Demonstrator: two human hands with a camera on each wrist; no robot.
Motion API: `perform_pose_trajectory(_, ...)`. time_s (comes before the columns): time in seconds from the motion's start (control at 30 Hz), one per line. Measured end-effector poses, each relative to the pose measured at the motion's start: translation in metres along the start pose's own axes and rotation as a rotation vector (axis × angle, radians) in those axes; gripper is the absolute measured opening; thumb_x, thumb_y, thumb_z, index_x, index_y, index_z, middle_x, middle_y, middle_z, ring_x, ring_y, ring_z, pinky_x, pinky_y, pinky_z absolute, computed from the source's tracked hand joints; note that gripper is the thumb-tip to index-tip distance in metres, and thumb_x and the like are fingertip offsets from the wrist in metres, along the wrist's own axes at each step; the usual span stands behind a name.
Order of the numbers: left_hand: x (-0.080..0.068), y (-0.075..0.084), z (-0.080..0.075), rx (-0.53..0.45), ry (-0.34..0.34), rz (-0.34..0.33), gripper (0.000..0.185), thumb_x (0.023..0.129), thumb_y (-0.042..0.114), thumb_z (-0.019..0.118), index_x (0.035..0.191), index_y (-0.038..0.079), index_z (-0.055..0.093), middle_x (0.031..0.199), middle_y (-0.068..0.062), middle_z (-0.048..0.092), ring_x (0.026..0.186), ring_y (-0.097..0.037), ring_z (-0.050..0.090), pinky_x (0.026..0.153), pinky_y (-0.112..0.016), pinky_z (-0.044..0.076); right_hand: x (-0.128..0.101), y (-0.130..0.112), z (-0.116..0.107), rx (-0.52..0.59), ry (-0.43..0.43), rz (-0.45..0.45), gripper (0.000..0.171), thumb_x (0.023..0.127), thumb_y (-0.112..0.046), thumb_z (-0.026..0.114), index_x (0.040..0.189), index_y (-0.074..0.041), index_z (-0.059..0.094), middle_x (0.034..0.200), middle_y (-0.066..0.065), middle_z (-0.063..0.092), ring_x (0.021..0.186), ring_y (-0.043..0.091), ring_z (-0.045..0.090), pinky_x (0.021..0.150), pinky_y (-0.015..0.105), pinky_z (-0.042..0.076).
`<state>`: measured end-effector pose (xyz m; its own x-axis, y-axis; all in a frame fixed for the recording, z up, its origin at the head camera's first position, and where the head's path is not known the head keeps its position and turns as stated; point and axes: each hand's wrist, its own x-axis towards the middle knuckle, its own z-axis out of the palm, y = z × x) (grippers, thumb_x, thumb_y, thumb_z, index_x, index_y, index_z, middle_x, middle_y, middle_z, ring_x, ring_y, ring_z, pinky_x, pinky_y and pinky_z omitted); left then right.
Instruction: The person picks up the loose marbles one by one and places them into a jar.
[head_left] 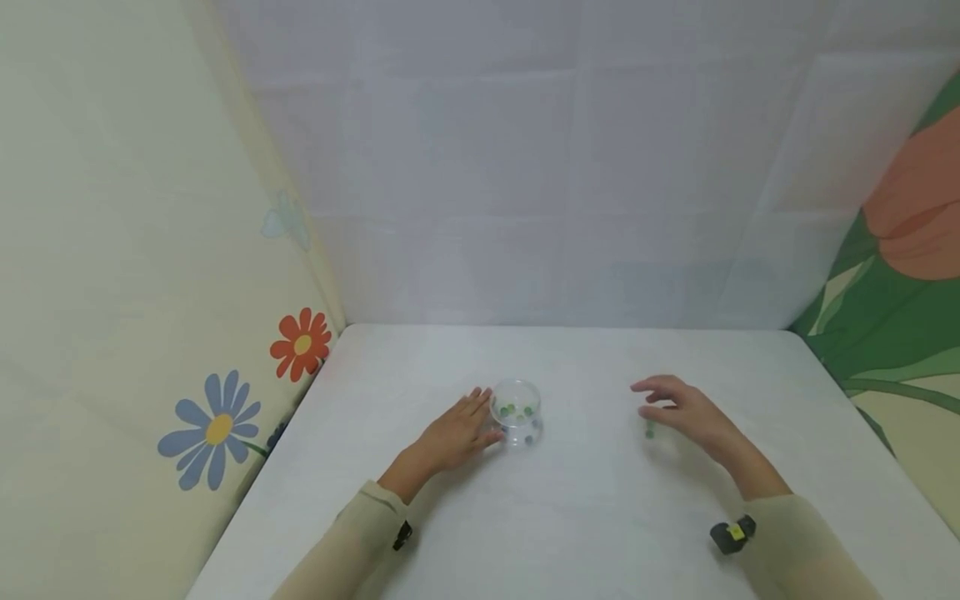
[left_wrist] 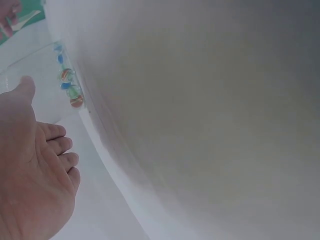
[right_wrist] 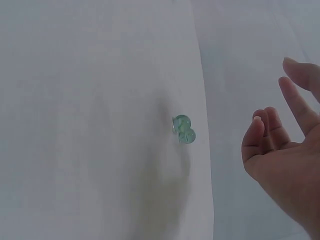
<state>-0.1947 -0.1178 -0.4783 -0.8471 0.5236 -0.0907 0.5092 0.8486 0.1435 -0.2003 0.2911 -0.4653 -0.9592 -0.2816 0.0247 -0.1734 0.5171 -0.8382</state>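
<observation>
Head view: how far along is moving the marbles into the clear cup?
Done: several small glass marbles already sit in the clear plastic cup, which the left hand touches. In hand: nothing; the right hand hovers with loosely bent fingers. Left: two pale green glass marbles on the white table.

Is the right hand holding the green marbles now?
No, the right hand is open and apart from the two green marbles, which lie on the table.
</observation>
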Motion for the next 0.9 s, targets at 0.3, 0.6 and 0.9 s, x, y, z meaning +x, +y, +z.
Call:
perform_pose_trajectory(0.3, 0.002, -0.001, 0.001, 0.008, -0.01, -0.003, 0.079, 0.107, 0.055, 0.036, 0.158, -0.004, 0.025, 0.167, -0.016, 0.022, 0.156, -0.03, 0.016, 0.128, -0.041, 0.015, -0.005, 0.012, -0.008, -0.011, -0.014, 0.045, 0.04, 0.099, -0.018, 0.068, 0.136, -0.007, 0.061, 0.147, 0.018, 0.048, 0.126, 0.039, 0.052, 0.099, 0.057, 0.05)
perform_pose_trajectory(0.6, 0.002, -0.002, 0.001, 0.004, -0.007, -0.003, 0.079, 0.107, 0.055, 0.037, 0.158, -0.005, 0.025, 0.166, -0.016, 0.022, 0.156, -0.03, 0.016, 0.128, -0.041, 0.015, -0.005, 0.027, -0.014, -0.003, -0.063, 0.069, 0.041, 0.099, -0.022, 0.068, 0.136, -0.007, 0.061, 0.149, 0.02, 0.045, 0.129, 0.041, 0.049, 0.099, 0.058, 0.049)
perform_pose_trajectory(0.9, 0.002, -0.002, 0.002, -0.005, -0.002, -0.005, 0.079, 0.107, 0.055, 0.037, 0.158, -0.004, 0.024, 0.166, -0.016, 0.022, 0.156, -0.028, 0.015, 0.128, -0.041, 0.015, -0.005, 0.039, -0.017, -0.023, -0.1, 0.074, 0.038, 0.098, -0.025, 0.068, 0.132, -0.007, 0.064, 0.146, 0.022, 0.047, 0.129, 0.044, 0.048, 0.101, 0.064, 0.045)
